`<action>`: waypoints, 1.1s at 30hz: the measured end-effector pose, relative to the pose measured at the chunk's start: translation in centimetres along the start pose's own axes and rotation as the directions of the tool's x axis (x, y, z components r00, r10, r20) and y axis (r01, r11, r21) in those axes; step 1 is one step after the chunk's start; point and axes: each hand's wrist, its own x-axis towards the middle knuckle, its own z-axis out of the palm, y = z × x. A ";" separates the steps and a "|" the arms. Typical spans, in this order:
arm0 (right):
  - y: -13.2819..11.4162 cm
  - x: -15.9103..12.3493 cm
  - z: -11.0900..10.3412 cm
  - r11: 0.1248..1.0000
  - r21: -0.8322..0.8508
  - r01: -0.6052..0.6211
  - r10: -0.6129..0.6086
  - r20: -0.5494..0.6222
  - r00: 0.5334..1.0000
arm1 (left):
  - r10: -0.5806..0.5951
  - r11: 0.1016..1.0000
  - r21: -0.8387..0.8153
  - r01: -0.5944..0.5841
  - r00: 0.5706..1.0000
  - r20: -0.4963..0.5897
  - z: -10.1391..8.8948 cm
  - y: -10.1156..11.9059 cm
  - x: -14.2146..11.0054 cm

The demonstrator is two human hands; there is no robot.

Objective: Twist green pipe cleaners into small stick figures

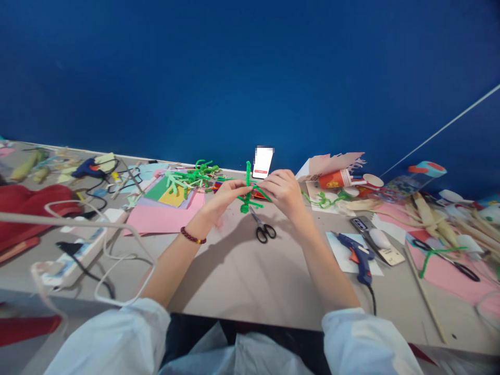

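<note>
Both hands meet above the middle of the table around a green pipe cleaner figure (247,179). Its stem stands upright, thin arms stick out sideways, and a small coil hangs at the bottom. My left hand (226,195) pinches it from the left between thumb and fingers. From the right, my right hand (282,191) has its fingertips closed on one of the green arms. Just below and behind the figure lie black-handled scissors (262,229) on the table. A phone (263,162) with a lit white screen leans upright behind the hands.
Left are green pipe cleaners (195,174), pink paper (164,216) and a power strip (84,250) with loose cables. To the right lie a blue glue gun (357,252), another phone (361,226), red paper cups (335,179), a stick (425,297) and more scissors (464,270). A blue wall (250,78) stands behind.
</note>
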 end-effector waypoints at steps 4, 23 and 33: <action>0.3 0.0 0.2 0.999 0.051 -0.004 0.003 0.007 1.000 | 0.060 0.991 0.123 -0.057 0.998 -0.024 0.2 0.2 -0.2; 0.6 -0.1 1.6 0.476 0.618 -0.625 0.556 0.339 0.759 | 0.418 0.687 0.627 -0.366 0.906 0.071 1.6 -0.3 -0.6; -0.5 0.3 0.6 0.806 0.469 -0.361 0.356 0.103 0.929 | 0.124 0.982 0.156 -0.106 0.986 -0.113 1.2 0.1 -0.6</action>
